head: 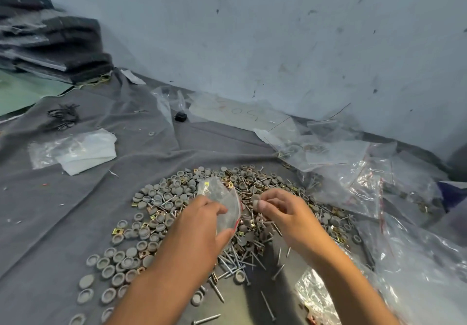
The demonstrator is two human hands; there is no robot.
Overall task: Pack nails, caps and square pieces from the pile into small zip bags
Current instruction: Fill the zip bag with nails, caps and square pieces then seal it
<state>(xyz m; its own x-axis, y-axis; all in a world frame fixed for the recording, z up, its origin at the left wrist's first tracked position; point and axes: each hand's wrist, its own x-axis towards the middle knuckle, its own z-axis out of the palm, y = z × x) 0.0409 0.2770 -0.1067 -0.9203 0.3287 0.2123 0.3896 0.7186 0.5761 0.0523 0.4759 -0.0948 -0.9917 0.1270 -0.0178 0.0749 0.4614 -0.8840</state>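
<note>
A small clear zip bag (pixel 222 202) with a red seal strip is pinched by the left hand (pixel 202 226), thumb below and fingers above; its contents are too blurred to tell. At three o'clock of the bag, the right hand (pixel 280 213) pinches one grey cap (pixel 255 203) between thumb and fingertips, close to the bag's mouth. Both forearms reach in from six o'clock above the pile (pixel 192 218) of grey caps, nails (pixel 235 264) and brass-coloured square pieces (pixel 118 231), too many to count, spread on grey cloth (pixel 75 198). Large clear plastic bags (pixel 353 173) lie at two o'clock of the pile, some holding hardware. One folded white bag (pixel 83 151) lies at ten o'clock.
</note>
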